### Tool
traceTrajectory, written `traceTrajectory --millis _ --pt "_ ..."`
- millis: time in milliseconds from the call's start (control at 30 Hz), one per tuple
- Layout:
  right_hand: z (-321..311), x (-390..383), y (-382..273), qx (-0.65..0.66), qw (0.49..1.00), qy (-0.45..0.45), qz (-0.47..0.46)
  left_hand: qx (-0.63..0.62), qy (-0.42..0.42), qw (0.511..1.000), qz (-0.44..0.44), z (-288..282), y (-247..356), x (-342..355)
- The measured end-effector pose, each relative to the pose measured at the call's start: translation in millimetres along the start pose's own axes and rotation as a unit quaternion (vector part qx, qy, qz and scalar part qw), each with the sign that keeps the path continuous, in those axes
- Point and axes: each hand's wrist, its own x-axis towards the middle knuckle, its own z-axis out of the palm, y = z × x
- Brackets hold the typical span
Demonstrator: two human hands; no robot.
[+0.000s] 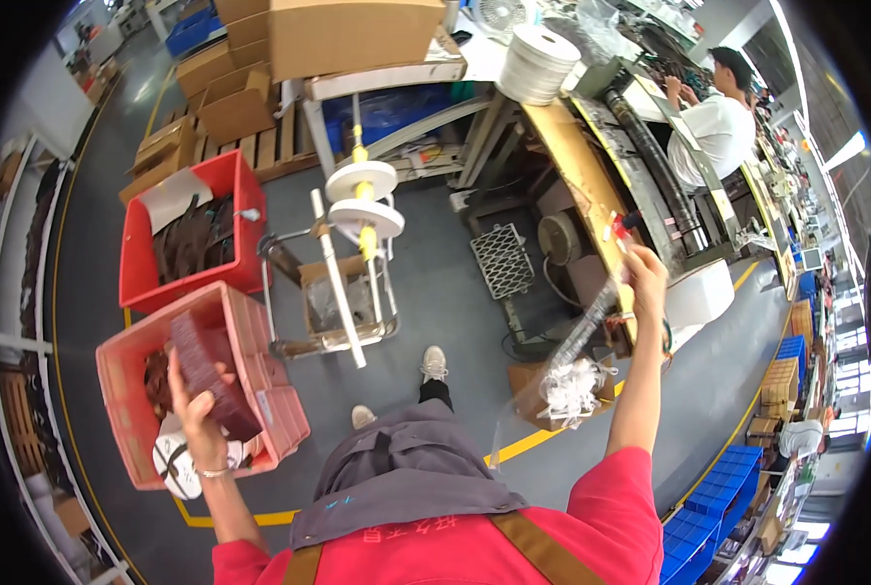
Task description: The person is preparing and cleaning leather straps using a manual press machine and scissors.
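Observation:
My left hand (pixel 199 419) is closed around a dark maroon, flat-sided bundle (pixel 209 375), held tilted above the pink-red crate (pixel 260 341) on the left. What the bundle is made of is too small to tell. More brown pieces and a white round item (pixel 175 466) lie in and by that crate. My right hand (pixel 645 281) is raised at the workbench edge, its fingers closed on a long clear plastic strip (pixel 583 327) that hangs down to the left. Just beyond the fingertips is a small red object (pixel 626 222); whether I touch it cannot be made out.
A red crate (pixel 250 210) of dark pieces stands farther left. Ahead is a metal stand with white discs (pixel 365 182). A cardboard box (pixel 523 385) with white scraps sits below my right arm. A white spool (pixel 541 63) rests on the bench (pixel 591 166); a person works beyond.

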Motion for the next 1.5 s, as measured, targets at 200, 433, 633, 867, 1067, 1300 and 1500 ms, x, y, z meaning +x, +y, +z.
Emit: traceTrajectory --millis 200,433,633,867,1067,1300,1500 --pt "23 185 20 -0.03 0.997 0.048 -0.055 -0.034 0.134 0.99 0.009 26 -3 26" --pt "28 336 32 -0.281 0.944 0.124 -0.122 -0.119 0.249 0.96 -0.037 45 -16 36" --pt "57 378 21 -0.421 0.886 -0.03 -0.195 -0.114 0.304 0.945 -0.029 58 -19 34" --pt "58 389 -2 -0.375 0.912 -0.168 0.002 -0.115 0.321 0.939 -0.037 73 -23 40" --pt "60 388 27 -0.559 0.774 -0.112 -0.276 -0.138 0.288 0.947 -0.038 71 -23 38" --pt "29 352 -28 -0.278 0.902 0.141 -0.298 -0.132 0.3 0.944 -0.041 55 -28 38" --pt "2 233 -42 -0.325 0.867 0.172 -0.336 -0.132 0.297 0.945 -0.035 54 -27 39"
